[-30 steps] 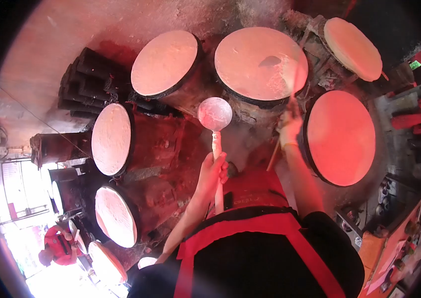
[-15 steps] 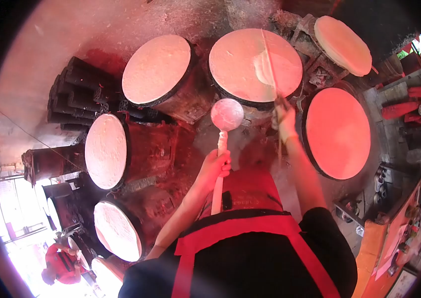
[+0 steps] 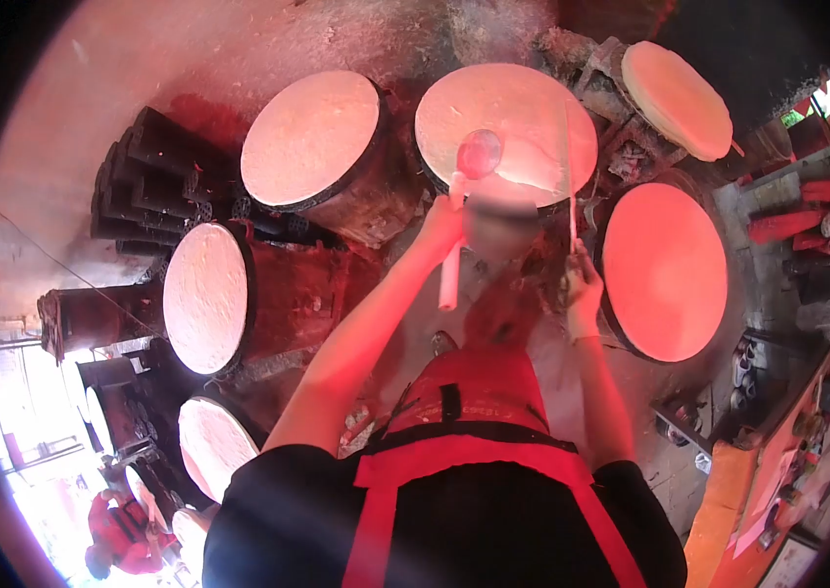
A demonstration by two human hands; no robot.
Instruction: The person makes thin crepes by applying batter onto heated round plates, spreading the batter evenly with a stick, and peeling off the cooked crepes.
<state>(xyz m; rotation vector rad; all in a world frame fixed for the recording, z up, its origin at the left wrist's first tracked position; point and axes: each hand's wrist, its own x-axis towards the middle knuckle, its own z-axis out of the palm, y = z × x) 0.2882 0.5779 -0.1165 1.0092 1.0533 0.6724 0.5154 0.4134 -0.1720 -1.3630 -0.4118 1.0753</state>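
Note:
My left hand [image 3: 442,227] is closed round the pale handle of a ladle [image 3: 480,154], whose round bowl is over the front part of the top middle round griddle [image 3: 454,98]. Pale batter or dough covers that griddle, with a brighter patch at its right. My right hand [image 3: 582,282] grips a long thin stick [image 3: 572,186] that reaches up across the griddle's right side. A dark blurred shape, too smeared to name, lies below the ladle.
More coated round griddles stand at upper left [image 3: 309,137], left [image 3: 205,298] and right [image 3: 665,272]. A stack of flat rounds [image 3: 675,98] sits upper right. Dark cylinders [image 3: 165,176] are piled left. A person in red [image 3: 126,534] is at lower left. An orange table [image 3: 724,510] stands lower right.
My left hand has moved the ladle up and right, over the middle griddle. My right hand has shifted down and slightly right with the stick, and the bright patch has changed shape.

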